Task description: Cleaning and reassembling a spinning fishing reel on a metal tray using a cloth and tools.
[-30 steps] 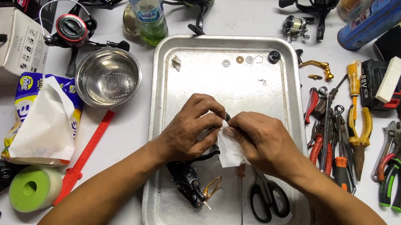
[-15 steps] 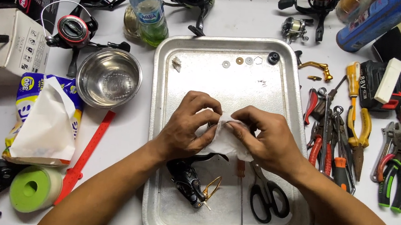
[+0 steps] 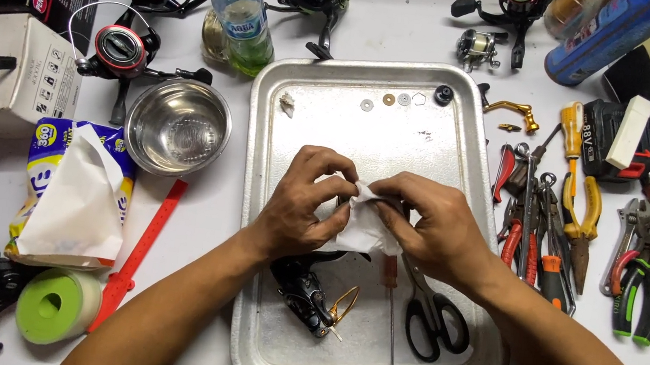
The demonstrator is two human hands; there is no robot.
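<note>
My left hand (image 3: 304,205) and my right hand (image 3: 424,225) meet over the middle of a metal tray (image 3: 461,133). Both pinch a crumpled white tissue (image 3: 363,226) wrapped around a small part that is mostly hidden. Under my left wrist a black fishing reel body (image 3: 304,290) with a gold wire bail lies in the tray. A thin screwdriver (image 3: 391,300) and black scissors (image 3: 431,321) rest below my right hand. Several small washers (image 3: 388,100) and a black cap (image 3: 443,95) sit along the tray's far edge.
A steel bowl (image 3: 178,127), a tissue pack (image 3: 71,190), a red strip (image 3: 139,253) and a green roll (image 3: 54,304) lie to the left. A water bottle (image 3: 240,14) and several reels stand behind. Pliers, cutters and screwdrivers (image 3: 573,227) crowd the right side.
My hands shifted slightly apart then together again, working the tissue around the small part; the tissue now shows more between my fingers. Everything else stayed put.
</note>
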